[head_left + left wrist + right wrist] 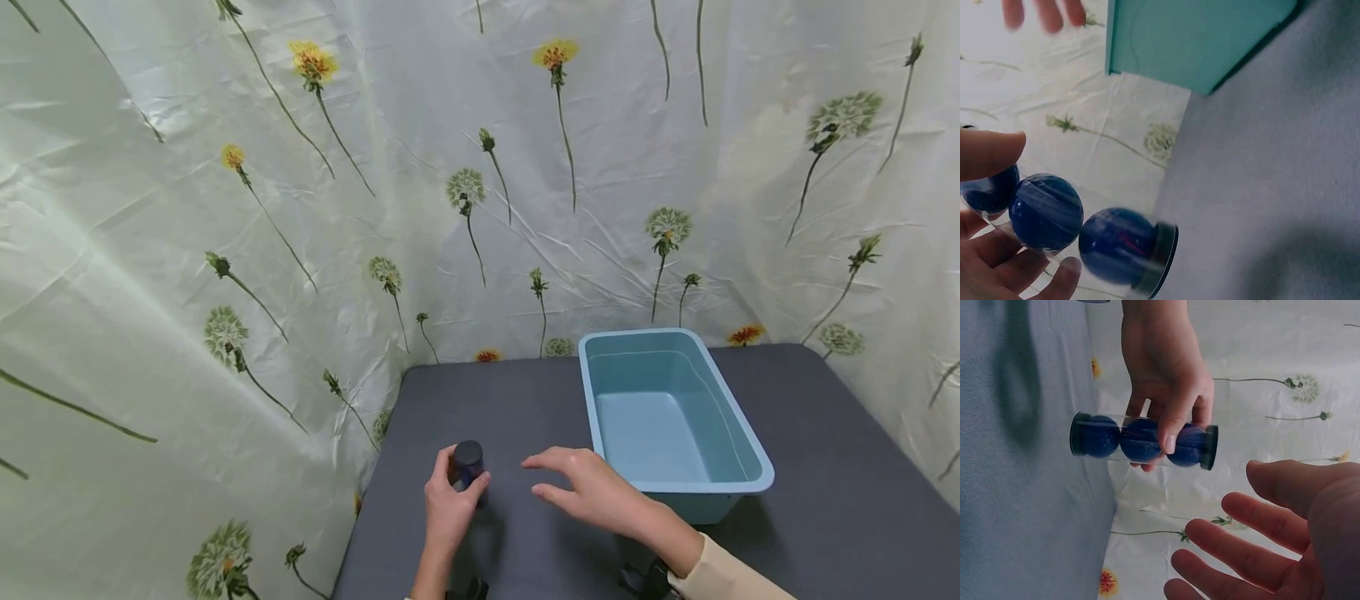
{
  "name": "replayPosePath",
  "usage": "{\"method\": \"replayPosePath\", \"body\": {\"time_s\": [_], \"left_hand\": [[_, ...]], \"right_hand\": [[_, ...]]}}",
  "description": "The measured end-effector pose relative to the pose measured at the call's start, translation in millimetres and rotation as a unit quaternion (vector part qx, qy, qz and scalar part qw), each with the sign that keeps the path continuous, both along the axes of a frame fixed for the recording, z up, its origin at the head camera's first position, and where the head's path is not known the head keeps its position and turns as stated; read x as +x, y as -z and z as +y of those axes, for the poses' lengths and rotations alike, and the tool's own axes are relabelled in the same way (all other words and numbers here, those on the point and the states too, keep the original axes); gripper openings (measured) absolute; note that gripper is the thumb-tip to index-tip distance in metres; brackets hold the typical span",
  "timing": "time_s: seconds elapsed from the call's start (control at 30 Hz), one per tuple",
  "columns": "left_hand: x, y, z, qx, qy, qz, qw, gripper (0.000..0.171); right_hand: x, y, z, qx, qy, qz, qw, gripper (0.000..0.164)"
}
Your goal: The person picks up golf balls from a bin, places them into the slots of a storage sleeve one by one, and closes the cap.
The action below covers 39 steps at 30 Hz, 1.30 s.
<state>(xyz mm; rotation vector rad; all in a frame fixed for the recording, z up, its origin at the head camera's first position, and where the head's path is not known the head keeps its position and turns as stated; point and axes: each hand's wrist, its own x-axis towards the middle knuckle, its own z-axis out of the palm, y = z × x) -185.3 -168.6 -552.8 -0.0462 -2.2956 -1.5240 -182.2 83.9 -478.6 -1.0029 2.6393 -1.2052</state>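
A clear tube of blue balls (1142,440) with black end caps is gripped by my left hand (450,505), thumb on one side and fingers on the other. In the right wrist view three balls show in a row through the tube wall. The head view shows it upright, its black cap on top, held over the table. My right hand (588,490) hovers to the right of the tube, apart from it, with fingers extended and nothing in them. In the right wrist view the right hand's fingers (1241,550) are spread.
A light blue plastic tub (675,487) stands on the dark grey table (517,400), right of both hands and behind the right forearm. A white curtain (420,225) printed with dandelions hangs behind the table and along its left side.
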Motion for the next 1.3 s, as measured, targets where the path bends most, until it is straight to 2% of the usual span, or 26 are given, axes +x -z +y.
{"method": "replayPosePath", "body": {"time_s": [0.13, 0.33, 0.47, 0.73, 0.87, 1.1, 1.3], "left_hand": [[-4.8, 10.1, -8, -0.003, -0.011, -0.01, 0.9999, 0.053], [-11.8, 22.8, -20, 0.007, -0.035, 0.0, 0.9994, 0.052], [-16.0, 23.3, -31, 0.025, -0.059, 0.003, 0.9979, 0.052], [-23.9, 22.9, -49, 0.038, -0.08, -0.011, 0.996, 0.052], [-23.5, 28.1, -52, 0.034, -0.087, -0.013, 0.9955, 0.052], [-16.5, 49.8, -52, 0.006, -0.102, -0.048, 0.9936, 0.053], [-17.3, 56.5, -52, 0.016, -0.106, -0.046, 0.9931, 0.052]], "right_hand": [[3.0, 4.2, 2, -0.001, 0.005, 0.004, 1.0, 0.032], [7.9, 8.1, 4, -0.007, 0.017, 0.01, 1.0, 0.027], [10.0, 9.9, 6, -0.008, 0.019, 0.017, 1.0, 0.024], [12.4, 9.0, 11, -0.014, 0.027, 0.022, 0.999, 0.024], [13.0, 9.1, 12, -0.015, 0.026, 0.02, 0.999, 0.024], [13.3, 13.5, 11, -0.015, 0.015, 0.017, 1.0, 0.023], [11.4, 12.7, 12, -0.012, 0.018, 0.021, 1.0, 0.022]]}}
